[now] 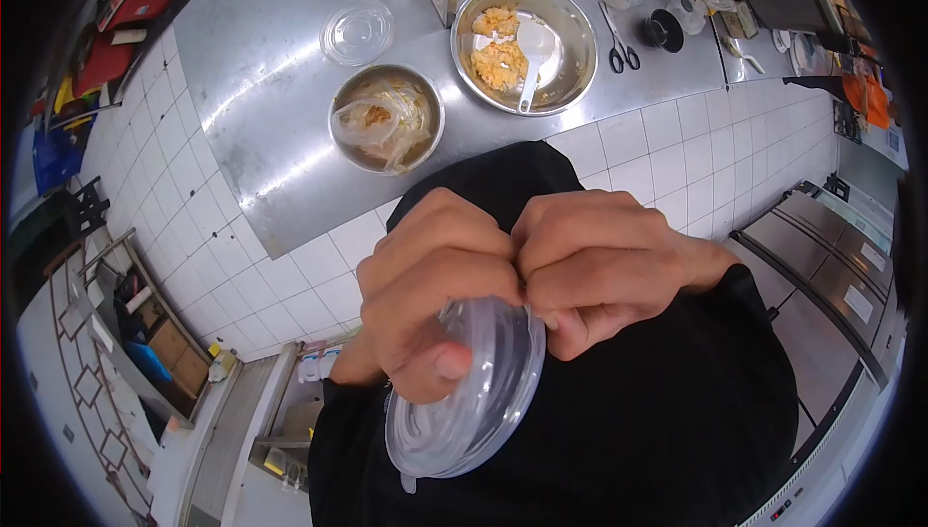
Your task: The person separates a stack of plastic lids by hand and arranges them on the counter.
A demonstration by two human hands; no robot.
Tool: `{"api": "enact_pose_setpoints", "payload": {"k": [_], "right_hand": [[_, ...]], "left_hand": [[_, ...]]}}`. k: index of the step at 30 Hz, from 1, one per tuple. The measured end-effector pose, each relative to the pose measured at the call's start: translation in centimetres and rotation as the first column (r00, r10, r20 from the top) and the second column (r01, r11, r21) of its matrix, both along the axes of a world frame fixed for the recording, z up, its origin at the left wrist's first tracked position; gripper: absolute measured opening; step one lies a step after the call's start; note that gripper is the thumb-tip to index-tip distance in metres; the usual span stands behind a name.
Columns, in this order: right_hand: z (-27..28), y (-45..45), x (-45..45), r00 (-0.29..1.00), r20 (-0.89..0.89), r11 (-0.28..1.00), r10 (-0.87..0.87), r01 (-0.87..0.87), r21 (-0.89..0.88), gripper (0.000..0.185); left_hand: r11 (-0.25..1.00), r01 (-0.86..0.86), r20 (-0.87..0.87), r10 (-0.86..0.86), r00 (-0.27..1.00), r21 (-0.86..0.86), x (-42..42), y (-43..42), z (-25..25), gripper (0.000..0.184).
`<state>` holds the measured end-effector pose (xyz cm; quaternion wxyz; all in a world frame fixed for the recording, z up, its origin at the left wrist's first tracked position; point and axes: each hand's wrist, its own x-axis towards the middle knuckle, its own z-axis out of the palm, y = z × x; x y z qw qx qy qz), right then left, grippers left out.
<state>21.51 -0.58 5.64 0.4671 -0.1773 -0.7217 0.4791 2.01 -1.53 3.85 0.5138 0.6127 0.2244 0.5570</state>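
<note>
Close to my chest, my left hand (435,295) is closed around a round clear plastic lid (493,382), its thumb on the lid's near face. Beside it and touching it, my right hand (609,261) is closed, with thumb and fingers pinched at the lid's upper right edge. Whether the right fingers grip the lid or something small is hidden. Beyond the hands, a steel bowl (437,131) holds a crumpled clear plastic bag (391,126) with orange-brown residue.
A steel table (251,92) bears another clear lid (358,32), a large steel bowl (588,53) with orange food (500,65) and a white paddle (530,82), black-handled scissors (623,59) and a small black bowl (663,31). Steel cabinets (812,247) stand right.
</note>
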Motion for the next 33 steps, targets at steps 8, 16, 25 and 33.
{"api": "enact_pose_setpoints", "payload": {"k": [8, 16, 25, 33], "right_hand": [[0.3, 0.6, 0.7, 0.995, 0.028, 0.987, 0.092, -0.087, -0.136, 0.013], [-0.1, 0.6, 0.8, 0.993, 0.090, 0.990, 0.069, -0.057, -0.132, 0.026], [-0.5, 1.4, 0.4, 0.984, 0.154, 0.982, -0.093, 0.116, -0.148, 0.022], [-0.3, 3.9, 2.9, 0.879, 0.280, 0.916, -0.386, 0.328, 0.232, 0.024]], "left_hand": [[0.997, 0.054, 0.054, -0.051, 0.997, -0.062, -0.9, 0.2, -0.6, 0.058], [0.964, 0.100, 0.267, -0.032, 0.963, -0.245, -1.1, 0.4, -1.7, 0.059], [0.932, -0.107, 0.414, 0.255, 0.874, -0.347, -2.3, 2.4, -2.8, 0.043], [0.379, -0.822, -0.117, 0.878, 0.465, -0.424, -12.0, 17.2, -16.0, 0.041]]}}
